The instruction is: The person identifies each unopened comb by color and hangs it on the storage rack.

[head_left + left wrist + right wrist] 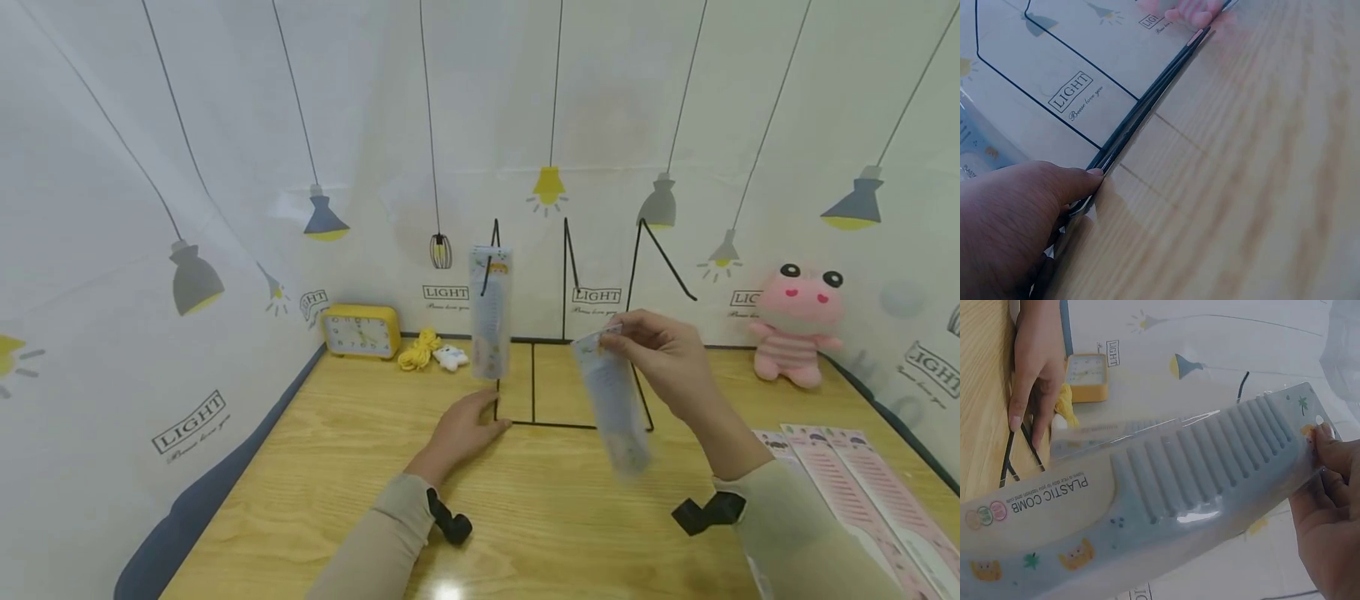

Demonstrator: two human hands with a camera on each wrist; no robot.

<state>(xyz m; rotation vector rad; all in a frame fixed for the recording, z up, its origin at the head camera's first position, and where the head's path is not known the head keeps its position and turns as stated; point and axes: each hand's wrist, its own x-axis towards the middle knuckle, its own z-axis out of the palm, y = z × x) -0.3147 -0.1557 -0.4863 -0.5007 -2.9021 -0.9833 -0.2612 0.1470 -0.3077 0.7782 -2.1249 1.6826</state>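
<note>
At twelve o'clock I have the black wire rack (533, 383); my left hand (463, 429) grips its seven-o'clock corner, and my right hand (667, 358) — narrow grip — pinches the bagged comb (611, 404) at the rack's five o'clock (the hanging comb (491, 333) sits at ten).

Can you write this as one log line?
left fingers: holding wire rack; right fingers: pinching packaged comb; hanging on rack: another pack

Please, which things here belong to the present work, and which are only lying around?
Belonging, it seems:
packaged comb, in the right hand
wire rack, touched by the left hand
similar packaging hanging on it

Probably just lying about:
yellow clock
yellow string
white toy
pink plush
pink printed strips, role unclear
</note>
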